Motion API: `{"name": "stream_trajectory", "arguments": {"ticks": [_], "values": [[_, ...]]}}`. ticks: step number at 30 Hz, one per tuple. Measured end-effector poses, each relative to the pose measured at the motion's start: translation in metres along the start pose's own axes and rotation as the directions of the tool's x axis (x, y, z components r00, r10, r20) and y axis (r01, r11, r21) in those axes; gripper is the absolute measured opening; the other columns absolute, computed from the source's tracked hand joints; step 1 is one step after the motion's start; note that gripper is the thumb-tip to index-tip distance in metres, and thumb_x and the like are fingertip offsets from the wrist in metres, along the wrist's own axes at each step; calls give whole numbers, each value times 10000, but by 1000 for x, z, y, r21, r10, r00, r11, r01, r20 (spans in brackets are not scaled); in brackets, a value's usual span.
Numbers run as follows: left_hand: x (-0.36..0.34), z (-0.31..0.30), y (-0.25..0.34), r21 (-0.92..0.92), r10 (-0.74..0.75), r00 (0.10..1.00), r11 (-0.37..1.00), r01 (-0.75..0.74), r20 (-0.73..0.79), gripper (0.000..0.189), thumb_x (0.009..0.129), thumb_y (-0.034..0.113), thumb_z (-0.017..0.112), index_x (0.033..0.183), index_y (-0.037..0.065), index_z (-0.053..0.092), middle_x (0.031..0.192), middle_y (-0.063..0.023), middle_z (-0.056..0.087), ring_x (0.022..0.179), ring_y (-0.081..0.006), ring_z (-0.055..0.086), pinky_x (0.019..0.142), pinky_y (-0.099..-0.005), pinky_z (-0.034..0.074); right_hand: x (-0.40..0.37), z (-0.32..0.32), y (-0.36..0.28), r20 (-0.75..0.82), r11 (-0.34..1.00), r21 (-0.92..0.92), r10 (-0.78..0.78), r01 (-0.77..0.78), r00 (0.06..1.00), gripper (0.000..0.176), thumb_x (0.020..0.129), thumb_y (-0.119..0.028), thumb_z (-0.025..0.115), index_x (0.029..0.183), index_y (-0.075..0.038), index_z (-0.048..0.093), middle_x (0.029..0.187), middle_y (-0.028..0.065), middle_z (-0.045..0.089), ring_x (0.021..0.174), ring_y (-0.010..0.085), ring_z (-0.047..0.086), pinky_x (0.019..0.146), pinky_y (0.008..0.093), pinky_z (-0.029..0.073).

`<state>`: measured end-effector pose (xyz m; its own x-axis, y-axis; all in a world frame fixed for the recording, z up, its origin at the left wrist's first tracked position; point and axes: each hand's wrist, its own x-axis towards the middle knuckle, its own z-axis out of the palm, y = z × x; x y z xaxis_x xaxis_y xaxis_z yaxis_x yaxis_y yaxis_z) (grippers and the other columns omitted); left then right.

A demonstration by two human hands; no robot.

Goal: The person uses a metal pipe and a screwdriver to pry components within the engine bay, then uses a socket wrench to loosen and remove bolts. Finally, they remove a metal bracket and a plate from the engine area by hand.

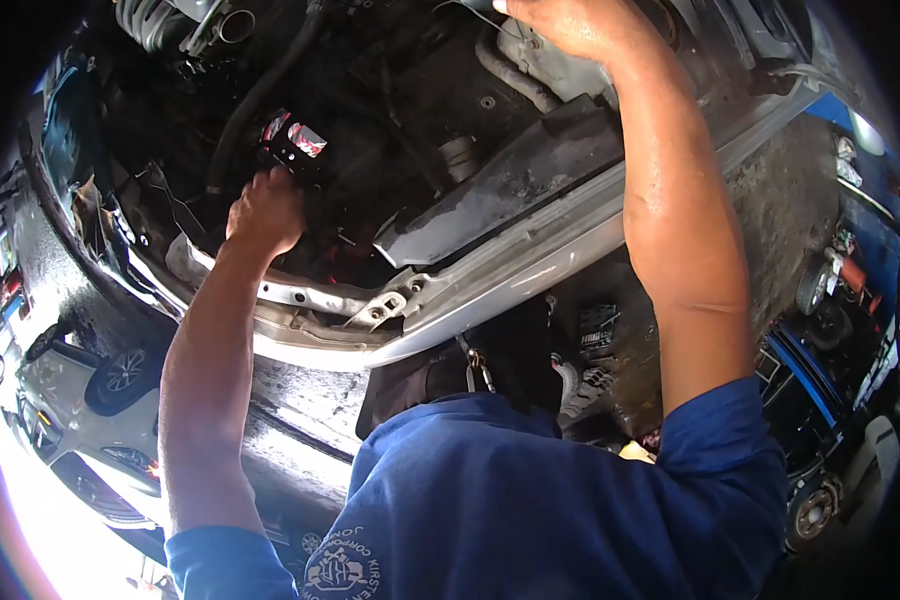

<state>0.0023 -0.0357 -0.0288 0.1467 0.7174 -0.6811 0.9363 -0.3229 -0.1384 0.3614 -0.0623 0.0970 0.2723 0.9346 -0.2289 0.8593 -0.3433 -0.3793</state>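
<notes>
My left hand (265, 212) is closed, reaching down into the engine bay of a car with its hood area exposed. Right beyond its knuckles is a small dark object with a shiny red-and-white face (307, 140); what the fingers grip I cannot tell. My right hand (575, 25) is at the top edge of the view, over a pale plastic tank (560, 65), its fingers partly cut off. A thin wire (480, 15) runs by its fingertip. Between my arms lies a black plastic cover (505, 185), behind the silver front crossmember (510, 290).
A dark hose (260, 100) and a coiled metal part (155, 22) lie deeper in the bay. A parked car (100, 440) stands on the left. Wheels (815, 510) and a blue-framed rack (805, 375) are on the right. A tool case (598, 325) lies on the floor.
</notes>
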Motion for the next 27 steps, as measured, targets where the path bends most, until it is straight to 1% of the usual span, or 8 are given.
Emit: {"name": "stream_trajectory", "arguments": {"ticks": [2, 6, 8, 12, 14, 21, 24, 27], "values": [[1, 15, -13, 148, 460, 797, 886, -439, -391, 227, 920, 207, 506, 1091, 82, 587, 1030, -204, 674, 1036, -431, 635, 880, -495, 530, -2, -6, -3, 64, 997, 51, 58, -61, 996, 345, 838, -317, 696, 927, 16, 698, 948, 232, 693, 926, 366, 675, 815, 444, 520], [-7, -2, -7, 167, 481, 847, 876, -453, -224, 220, 922, 189, 499, 1097, 75, 567, 1035, -223, 655, 1035, -418, 632, 881, -494, 531, 2, 0, 3, 41, 996, 32, 77, -78, 996, 334, 834, -315, 704, 905, 11, 702, 911, 220, 699, 893, 352, 682, 797, 441, 521], [-13, -13, 1, 72, 272, 962, 960, -272, 1, 204, 881, 108, 503, 1070, 57, 558, 1032, -217, 610, 1014, -397, 622, 868, -488, 536, -1, -5, -1, 46, 996, 76, 46, -49, 998, 325, 837, -309, 703, 877, 14, 710, 875, 208, 705, 870, 334, 687, 791, 437, 522], [-6, -1, -3, 87, 138, 990, 986, -141, 31, 191, 893, 120, 532, 1081, 108, 567, 1040, -200, 599, 1004, -411, 623, 813, -498, 539, -1, -6, 2, 99, 997, 59, 36, -42, 994, 311, 845, -297, 697, 848, 13, 719, 833, 193, 709, 839, 326, 692, 783, 432, 524], [-2, 13, -16, 239, 546, 755, 838, -491, -362, 182, 938, 213, 503, 1022, 66, 570, 968, -242, 673, 930, -431, 665, 816, -507, 545, 0, -5, 4, 80, 998, 55, 9, -13, 997, 305, 851, -290, 692, 834, 12, 725, 809, 188, 709, 821, 325, 695, 781, 430, 527], [-8, -1, -3, 67, 212, 977, 975, -213, 11, 190, 902, 192, 543, 1030, 56, 576, 996, -232, 633, 961, -425, 640, 833, -521, 531, 0, -2, 3, 44, 1000, 12, 20, -20, 999, 302, 850, -292, 685, 879, 5, 732, 830, 195, 709, 848, 334, 694, 795, 438, 526], [-7, 6, -8, 92, 208, 973, 976, -199, -102, 188, 880, 190, 559, 1017, 67, 593, 1004, -220, 638, 959, -428, 641, 829, -522, 533, 7, 0, 0, 112, 997, -23, 73, -71, 991, 300, 850, -294, 684, 888, 0, 732, 864, 197, 710, 877, 340, 690, 806, 440, 523], [0, 16, -21, 188, 537, 742, 841, -507, -402, 216, 923, 275, 554, 1013, 84, 601, 1008, -216, 670, 961, -430, 651, 824, -519, 535, 7, 2, 1, 92, 998, 8, 64, -65, 994, 304, 849, -293, 684, 912, 1, 728, 901, 205, 708, 906, 345, 684, 813, 443, 520]]}}
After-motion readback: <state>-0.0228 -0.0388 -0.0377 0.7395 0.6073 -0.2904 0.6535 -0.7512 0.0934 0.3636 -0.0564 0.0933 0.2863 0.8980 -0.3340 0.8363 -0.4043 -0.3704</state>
